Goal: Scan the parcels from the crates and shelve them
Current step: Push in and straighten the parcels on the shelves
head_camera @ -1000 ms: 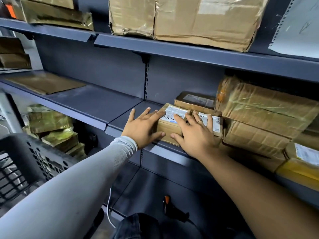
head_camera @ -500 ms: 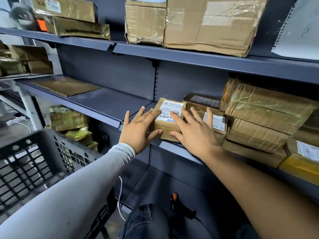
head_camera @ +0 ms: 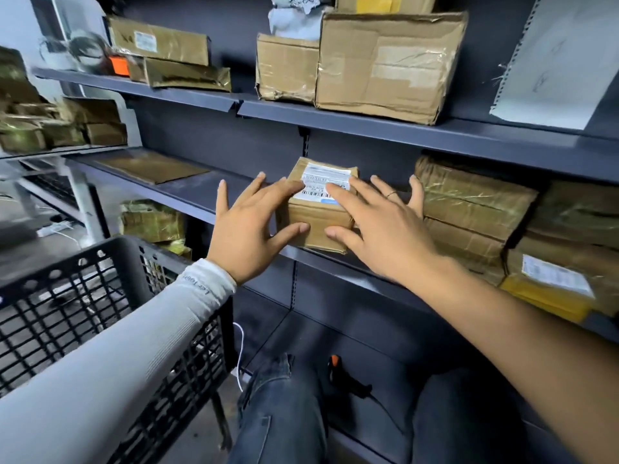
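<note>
A small brown cardboard parcel [head_camera: 318,226] with a white barcode label [head_camera: 323,182] stands on the middle grey shelf [head_camera: 187,195]. My left hand [head_camera: 248,229] lies against its left side, with the index finger on the label and the thumb at the front face. From the right, my right hand [head_camera: 378,229] touches it with the index finger on the label and the thumb low on the front. The fingers of both hands are straight and spread. A black plastic crate [head_camera: 100,296] stands at lower left under my left arm.
Large tape-wrapped parcels [head_camera: 469,202] fill the shelf right of the small one, with a yellow parcel [head_camera: 549,296] further right. A flat brown parcel [head_camera: 150,167] lies to the left. Cardboard boxes [head_camera: 385,65] sit on the upper shelf. A black and orange scanner [head_camera: 348,383] lies on the bottom shelf.
The small parcel has been turned and shifted left, away from the parcels beside it. Both hands stayed on it and their fingers have spread wider. My view has risen.
</note>
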